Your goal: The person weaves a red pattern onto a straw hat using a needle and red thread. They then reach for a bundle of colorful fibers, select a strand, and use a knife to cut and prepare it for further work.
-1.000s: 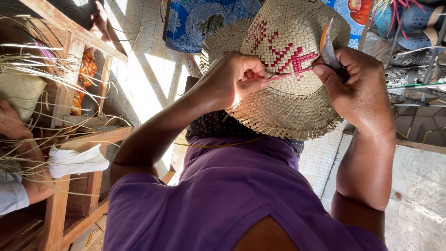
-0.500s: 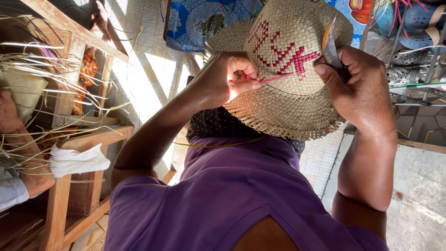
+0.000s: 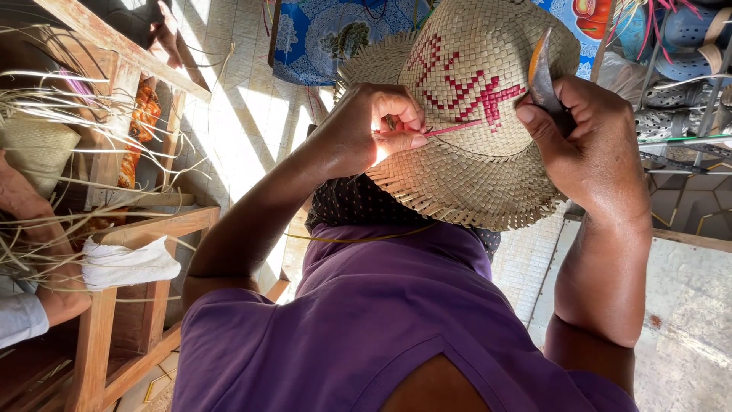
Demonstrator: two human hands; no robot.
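One woven straw hat (image 3: 473,114) fills the upper centre of the frame, held up between two bare hands. It is pale tan, plaited in a tight diagonal weave, with a frayed, fringed brim along its lower edge. A pattern in pink-red strips is worked into the crown, made of small square stitches.

The left hand (image 3: 374,126) sits at centre frame, against the hat's left side. Its thumb and fingers are pinched together on one thin pink strip (image 3: 454,128) that runs right toward the red pattern. The right hand (image 3: 591,145) is at the upper right, fingers closed around the hat's right edge and around one dark, pointed blade (image 3: 543,76) that sticks up past the crown.

Both forearms rise from a purple shirt (image 3: 381,320) that covers the lower middle of the frame.

At the left edge, a second person's hand and a white sleeve (image 3: 19,317) show among many loose straw strands (image 3: 91,152), too many to count. One folded white cloth (image 3: 126,263) lies on a wooden frame (image 3: 152,229) at lower left. One blue patterned cloth (image 3: 328,38) hangs at the upper centre, behind the hat. Shelves at the upper right hold several plastic sandals (image 3: 679,46); their number cannot be told. Sunlight stripes a tiled floor (image 3: 244,130) at upper left.
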